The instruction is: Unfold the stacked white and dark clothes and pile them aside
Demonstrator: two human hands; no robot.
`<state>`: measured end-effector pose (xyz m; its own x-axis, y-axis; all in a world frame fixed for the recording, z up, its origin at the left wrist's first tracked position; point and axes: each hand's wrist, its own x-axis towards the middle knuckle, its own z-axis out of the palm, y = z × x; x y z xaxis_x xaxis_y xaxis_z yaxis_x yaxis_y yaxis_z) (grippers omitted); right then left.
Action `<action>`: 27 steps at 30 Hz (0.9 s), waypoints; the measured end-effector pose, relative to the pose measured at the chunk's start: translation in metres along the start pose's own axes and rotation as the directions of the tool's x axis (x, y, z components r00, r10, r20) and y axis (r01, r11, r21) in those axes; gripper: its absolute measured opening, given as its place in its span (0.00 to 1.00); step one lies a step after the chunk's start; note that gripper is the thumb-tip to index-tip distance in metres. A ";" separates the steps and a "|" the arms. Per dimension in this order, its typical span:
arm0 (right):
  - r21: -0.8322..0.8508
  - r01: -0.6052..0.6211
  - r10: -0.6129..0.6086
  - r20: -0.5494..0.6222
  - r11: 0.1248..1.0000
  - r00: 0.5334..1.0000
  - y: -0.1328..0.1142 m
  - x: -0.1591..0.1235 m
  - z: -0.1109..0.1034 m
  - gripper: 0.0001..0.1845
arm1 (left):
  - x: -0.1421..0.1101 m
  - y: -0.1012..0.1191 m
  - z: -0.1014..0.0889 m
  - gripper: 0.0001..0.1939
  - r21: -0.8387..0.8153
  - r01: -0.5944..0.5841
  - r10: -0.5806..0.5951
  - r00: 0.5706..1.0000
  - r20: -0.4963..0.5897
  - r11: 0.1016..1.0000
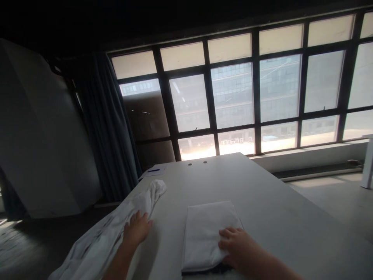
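My left hand (137, 227) is at the right side of a crumpled white cloth (107, 225), its fingers spread and partly over the fabric. That cloth is bunched along the table's left edge and hangs over it, with some dark marks on it. A folded white cloth (208, 233) lies flat in front of me, a dark strip showing under its near edge. My right hand (234, 245) rests on the folded cloth's right side, fingers apart and slightly bent on top of it.
The white table (262, 217) stretches toward a wall of windows (233, 97). Paper with a blue pen (154, 170) lies at its far left corner. Two small round discs (197, 163) sit near the far edge. A dark blue curtain (110, 128) hangs on the left.
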<state>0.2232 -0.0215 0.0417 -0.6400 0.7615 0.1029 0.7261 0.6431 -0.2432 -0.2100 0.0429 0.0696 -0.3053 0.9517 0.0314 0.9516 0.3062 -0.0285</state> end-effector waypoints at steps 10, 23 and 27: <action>-0.188 -0.041 0.030 -0.063 0.981 0.998 -0.024 0.027 0.029 0.14 | -0.058 0.127 -0.087 0.38 -0.578 -0.473 0.627 0.774 0.088 0.665; 0.455 -0.060 0.259 -0.390 0.889 0.884 0.007 0.003 -0.079 0.15 | -0.078 0.098 -0.104 0.40 -0.660 -0.458 0.639 0.768 0.044 0.596; 0.653 0.127 0.299 -0.500 0.746 0.813 0.015 -0.020 -0.117 0.20 | -0.071 0.095 -0.101 0.53 -0.668 -0.447 0.635 0.771 0.049 0.595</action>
<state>0.2762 -0.0174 0.1488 -0.1777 0.8518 0.4929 0.2965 0.5239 -0.7985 -0.0947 0.0022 0.1652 0.3674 0.9290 -0.0433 0.7268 -0.2578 0.6366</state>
